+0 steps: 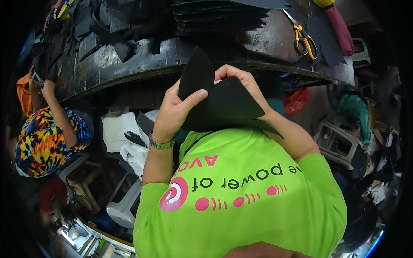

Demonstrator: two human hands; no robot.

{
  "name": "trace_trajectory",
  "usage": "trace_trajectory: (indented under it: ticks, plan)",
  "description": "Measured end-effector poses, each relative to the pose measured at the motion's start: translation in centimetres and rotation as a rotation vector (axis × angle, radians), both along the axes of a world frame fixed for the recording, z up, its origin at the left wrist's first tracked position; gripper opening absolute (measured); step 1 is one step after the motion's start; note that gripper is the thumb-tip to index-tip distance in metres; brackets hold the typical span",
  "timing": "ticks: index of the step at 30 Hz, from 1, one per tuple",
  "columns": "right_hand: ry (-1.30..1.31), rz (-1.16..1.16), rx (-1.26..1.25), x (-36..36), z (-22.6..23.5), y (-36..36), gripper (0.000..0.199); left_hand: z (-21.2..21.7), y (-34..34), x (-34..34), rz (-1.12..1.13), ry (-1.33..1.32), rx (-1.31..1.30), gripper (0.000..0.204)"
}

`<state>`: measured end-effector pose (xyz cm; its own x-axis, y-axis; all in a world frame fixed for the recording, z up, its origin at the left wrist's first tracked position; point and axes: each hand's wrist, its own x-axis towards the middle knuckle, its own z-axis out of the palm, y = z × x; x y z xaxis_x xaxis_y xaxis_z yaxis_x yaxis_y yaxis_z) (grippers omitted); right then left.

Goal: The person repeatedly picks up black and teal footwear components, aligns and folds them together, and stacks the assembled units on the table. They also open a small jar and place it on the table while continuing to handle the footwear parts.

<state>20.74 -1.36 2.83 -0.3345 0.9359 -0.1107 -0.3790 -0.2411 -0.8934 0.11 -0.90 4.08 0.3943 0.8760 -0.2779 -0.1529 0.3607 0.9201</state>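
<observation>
Both my hands hold a stack of black, flat cut pieces (223, 101) with pointed ends, in front of my green shirt and just below the edge of a dark, worn worktable (129, 60). My left hand (172, 109) grips the left side, its thumb pressed over the front of the pieces. My right hand (241, 79) curls over the top edge from behind. One pointed piece sticks up above the table's edge.
Yellow-handled scissors (304, 39) lie on the table at the right, beside dark cut pieces and a pink roll (340, 28). Stacks of black sheets (215, 17) sit at the back. A person in a multicoloured shirt (43, 137) works at the left. White cloth and clutter lie under the table.
</observation>
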Motion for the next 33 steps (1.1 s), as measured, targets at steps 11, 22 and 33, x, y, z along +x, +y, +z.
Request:
trace_trajectory:
  ticks: [11,22,33]
  plan:
    - [-0.111,-0.021,-0.013,0.3,-2.6,-0.4,0.013,0.0,0.3,0.7,-0.035,0.028,0.037,0.034]
    - [0.029,-0.044,-0.179,-0.1,-1.8,-0.5,0.013,-0.9,0.2,0.8,0.036,0.011,0.030,0.024]
    - [-0.221,0.085,-0.007,3.7,1.4,1.2,0.022,-2.1,1.8,-3.0,0.007,-0.094,-0.185,0.038]
